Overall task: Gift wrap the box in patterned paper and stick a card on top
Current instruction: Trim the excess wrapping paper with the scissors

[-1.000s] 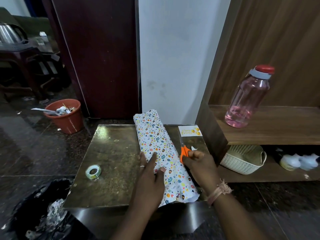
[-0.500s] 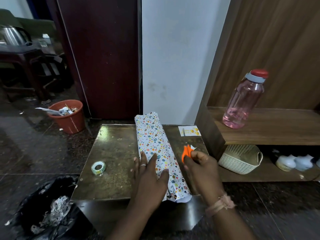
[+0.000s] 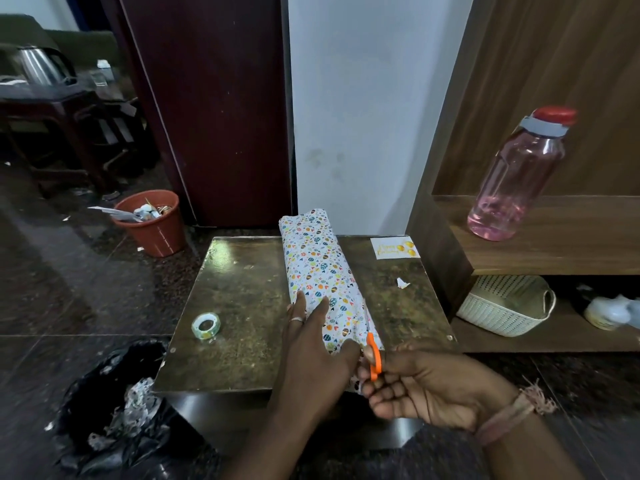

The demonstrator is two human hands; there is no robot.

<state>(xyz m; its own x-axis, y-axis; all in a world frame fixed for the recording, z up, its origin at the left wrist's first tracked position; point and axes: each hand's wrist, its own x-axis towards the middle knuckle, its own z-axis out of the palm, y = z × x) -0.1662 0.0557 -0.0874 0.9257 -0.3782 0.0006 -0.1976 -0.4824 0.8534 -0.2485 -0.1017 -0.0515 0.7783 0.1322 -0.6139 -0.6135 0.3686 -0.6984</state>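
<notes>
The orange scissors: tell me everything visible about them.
The scissors have bright orange handles that look like plastic and slim pale blades. They point away from the person, blades lying along the right edge of the patterned paper near the table's front. The right hand grips the handles, fingers curled through them. Whether the blades are parted cannot be told.

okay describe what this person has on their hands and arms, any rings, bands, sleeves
Both forearms are bare, with no sleeves in view. The left hand wears a thin, light-coloured ring on one finger. The right hand has a frayed pinkish thread band tied round the wrist. No watch or gloves show.
</notes>
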